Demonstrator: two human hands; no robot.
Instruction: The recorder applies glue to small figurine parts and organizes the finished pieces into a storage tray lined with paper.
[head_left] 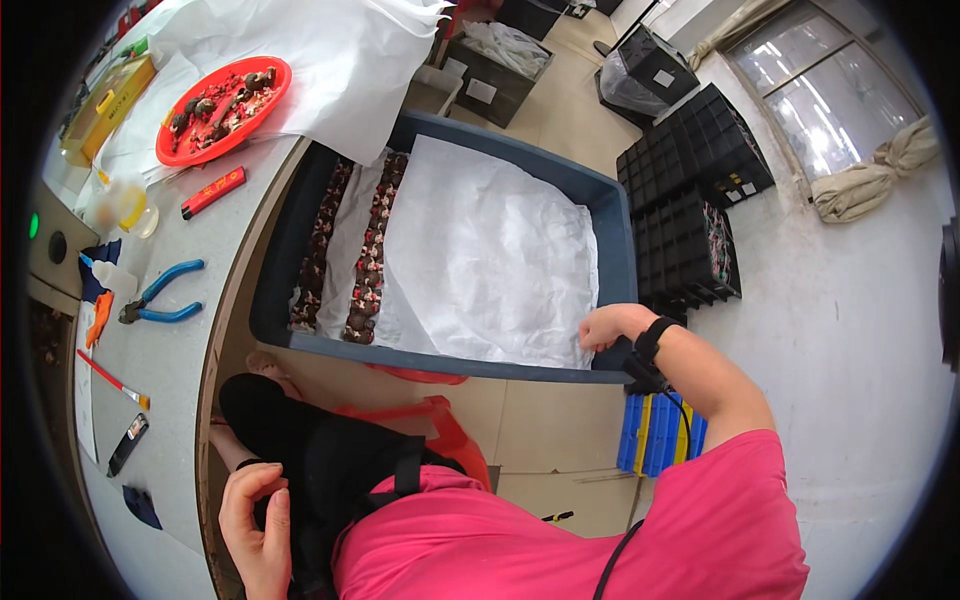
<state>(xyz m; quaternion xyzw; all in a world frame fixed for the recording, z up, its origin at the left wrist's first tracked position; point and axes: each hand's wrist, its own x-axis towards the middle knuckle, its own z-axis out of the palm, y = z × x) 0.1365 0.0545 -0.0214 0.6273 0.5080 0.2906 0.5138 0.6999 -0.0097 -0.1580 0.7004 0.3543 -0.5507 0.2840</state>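
My right hand (603,328) is closed on the near right corner of a white sheet (490,250), by the near wall of a large grey-blue bin (445,366). The thin sheet, slightly wrinkled, covers most of the bin's inside. To its left lie two rows of small dark brown, red and cream pieces (368,262), parted by a strip of white lining. My left hand (258,525) hangs by the bench edge, its fingers loosely bent, thumb apart from them, and nothing visible in it.
On the bench (175,370) at left lie blue-handled pliers (165,300), a red-handled brush (115,380), a red box (213,193) and a red plate (275,75) of dark pieces. Black crates (690,190) stand at right, blue and yellow crates (655,435) nearer. A red stool (450,435) is beneath.
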